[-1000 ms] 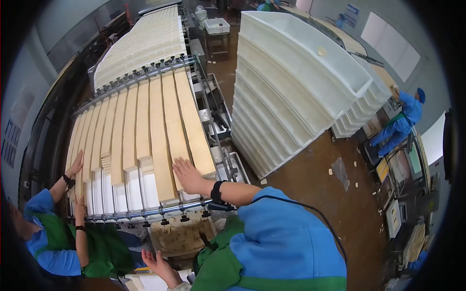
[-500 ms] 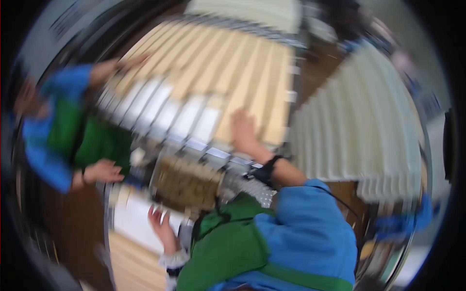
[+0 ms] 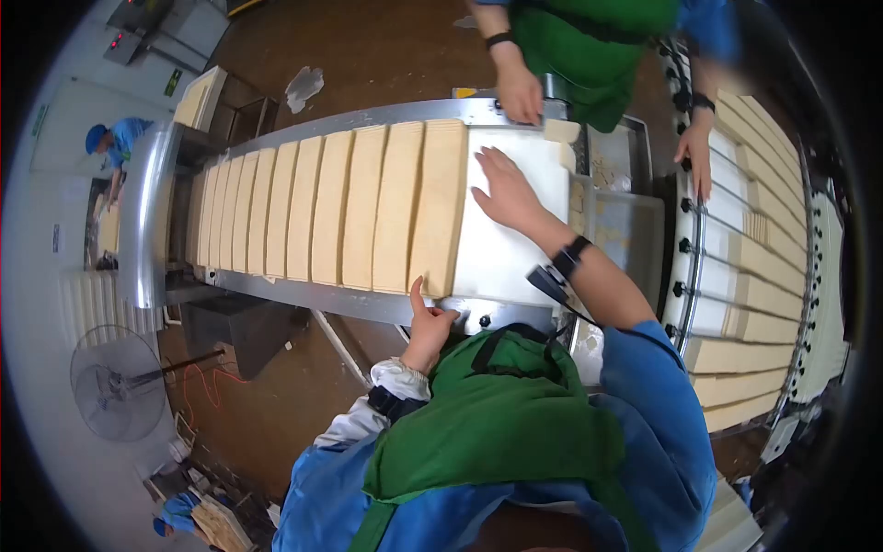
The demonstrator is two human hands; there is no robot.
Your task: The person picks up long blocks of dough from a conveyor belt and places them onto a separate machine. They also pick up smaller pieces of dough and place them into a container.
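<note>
My left hand [image 3: 429, 333] is at the near edge of the conveyor, index finger raised to the lower corner of the nearest pale yellow, dough-like slab [image 3: 438, 198]. The thumb stands apart from that finger and nothing shows in its grasp. Above the white belt [image 3: 506, 267], my right hand [image 3: 509, 191] stretches out with its fingers spread, fingertips close to the same slab's right edge. Several more slabs [image 3: 326, 207] lie side by side along the belt to the left.
Across the belt, a co-worker's hand [image 3: 521, 95] is close to a small pale piece [image 3: 561, 131]. Their other hand [image 3: 696, 158] reaches to a slatted rack [image 3: 771, 293] holding more strips. A metal hood [image 3: 150, 216] covers the belt's far left. A fan [image 3: 118, 379] stands lower left.
My view has swung from the slatted rack to the conveyor on the left. My right hand has left the rack's strips and is over the belt; my left hand has come to the slab's edge.
</note>
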